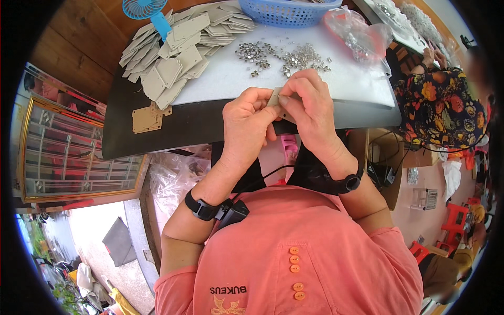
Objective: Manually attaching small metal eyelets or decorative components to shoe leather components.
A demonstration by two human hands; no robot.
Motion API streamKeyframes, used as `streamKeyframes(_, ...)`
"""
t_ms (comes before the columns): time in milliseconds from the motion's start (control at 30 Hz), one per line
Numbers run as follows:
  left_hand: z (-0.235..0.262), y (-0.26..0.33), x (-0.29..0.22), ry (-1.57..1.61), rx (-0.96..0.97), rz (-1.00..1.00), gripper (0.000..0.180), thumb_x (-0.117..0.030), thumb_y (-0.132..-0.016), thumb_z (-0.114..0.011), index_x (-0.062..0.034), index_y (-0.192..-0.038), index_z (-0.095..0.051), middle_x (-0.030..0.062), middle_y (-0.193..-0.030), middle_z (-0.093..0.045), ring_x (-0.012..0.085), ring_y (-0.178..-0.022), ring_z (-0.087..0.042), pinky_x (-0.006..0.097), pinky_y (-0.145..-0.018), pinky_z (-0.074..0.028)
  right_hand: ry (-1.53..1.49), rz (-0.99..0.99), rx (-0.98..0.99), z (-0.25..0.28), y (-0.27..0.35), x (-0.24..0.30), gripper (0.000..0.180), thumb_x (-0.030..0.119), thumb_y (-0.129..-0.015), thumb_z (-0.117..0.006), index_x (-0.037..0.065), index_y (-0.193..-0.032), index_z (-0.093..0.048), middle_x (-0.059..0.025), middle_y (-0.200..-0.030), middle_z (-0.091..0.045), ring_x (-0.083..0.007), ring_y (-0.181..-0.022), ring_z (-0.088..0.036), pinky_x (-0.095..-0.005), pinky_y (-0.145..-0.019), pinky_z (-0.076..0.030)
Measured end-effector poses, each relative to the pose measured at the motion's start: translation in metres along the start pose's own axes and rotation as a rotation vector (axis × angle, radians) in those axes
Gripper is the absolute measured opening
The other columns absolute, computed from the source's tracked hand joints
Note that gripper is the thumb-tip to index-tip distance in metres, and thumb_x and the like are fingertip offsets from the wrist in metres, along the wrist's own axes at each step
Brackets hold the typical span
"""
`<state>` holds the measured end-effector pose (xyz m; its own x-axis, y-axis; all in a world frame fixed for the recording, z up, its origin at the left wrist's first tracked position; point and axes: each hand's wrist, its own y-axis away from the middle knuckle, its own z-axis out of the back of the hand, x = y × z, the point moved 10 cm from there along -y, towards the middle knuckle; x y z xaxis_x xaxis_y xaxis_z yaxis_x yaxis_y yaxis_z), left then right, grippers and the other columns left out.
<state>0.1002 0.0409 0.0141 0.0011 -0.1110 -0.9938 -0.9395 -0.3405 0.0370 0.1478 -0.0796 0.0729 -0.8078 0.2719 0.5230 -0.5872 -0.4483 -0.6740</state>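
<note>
Over the near edge of the table, both of my hands meet at a small beige card (275,97) with little holes in it. My left hand (248,119) is closed, pinching the card's left side between thumb and fingers. From the other side my right hand (311,107) is closed on the card too, its thumb pressed against the surface. Whether a tiny part sits under the right fingertips is hidden. Just beyond my hands, small shiny metal studs (305,58) lie in two loose clusters on a white sheet (352,84).
A large heap of beige cards (178,68) spreads across the far left, beside a blue fan (157,23). Several brownish cards (147,119) lie on the black table edge. At the back are a blue basket (283,14) and a plastic bag (362,39). Another person's patterned sleeve (441,105) is at right.
</note>
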Motion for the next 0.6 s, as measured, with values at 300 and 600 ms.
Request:
streamKeyframes(300,-0.0003,0.0021,-0.0003,0.019,-0.008,0.0,0.016,-0.004,-0.091,-0.064,0.0028,-0.105,-0.066,0.0062,-0.078,-0.069,0.0055,-0.047,-0.054,0.02,-0.039,-0.037,0.061,0.031,0.011,-0.0012,-0.0027,0.0079,0.011,0.007,-0.078,-0.066,0.011,-0.086,-0.06,-0.0054,-0.097,-0.056,-0.0265,-0.09,-0.055,-0.0387,-0.079,-0.037)
streamKeyframes(600,-0.0002,0.0028,-0.0002,0.04,-0.007,-0.052,0.02,-0.005,-0.09,-0.068,0.0026,-0.109,-0.067,0.0079,-0.08,-0.071,0.0057,-0.048,-0.056,0.018,-0.038,-0.036,0.035,0.013,0.077,-0.005,-0.0053,0.0057,0.011,0.008,-0.077,-0.066,0.01,-0.086,-0.06,-0.0059,-0.097,-0.056,-0.0272,-0.09,-0.055,-0.0391,-0.079,-0.038)
